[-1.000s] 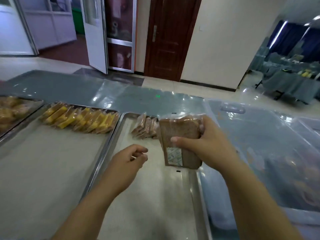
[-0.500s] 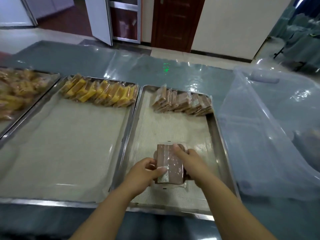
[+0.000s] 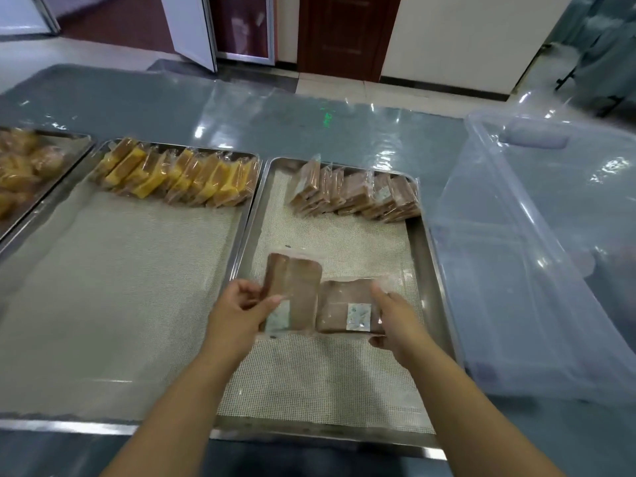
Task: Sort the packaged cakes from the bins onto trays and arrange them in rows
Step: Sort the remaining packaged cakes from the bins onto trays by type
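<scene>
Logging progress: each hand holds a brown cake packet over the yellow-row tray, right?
No: head view shows the left hand and right hand holding brown packets over the tray with the brown row; the yellow row is in the neighbouring tray.

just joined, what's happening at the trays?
A person is sorting packaged cakes. The left hand grips one brown plastic-wrapped cake, the right hand a second brown wrapped cake, both over the mesh-lined steel tray. A row of brown cakes lines its far end; yellow wrapped cakes line the neighbouring tray.

tray [image 3: 422, 256]: shiny metal; liner [image 3: 327, 376]: rough mesh; bin [image 3: 537, 270]: clear glossy plastic
</scene>
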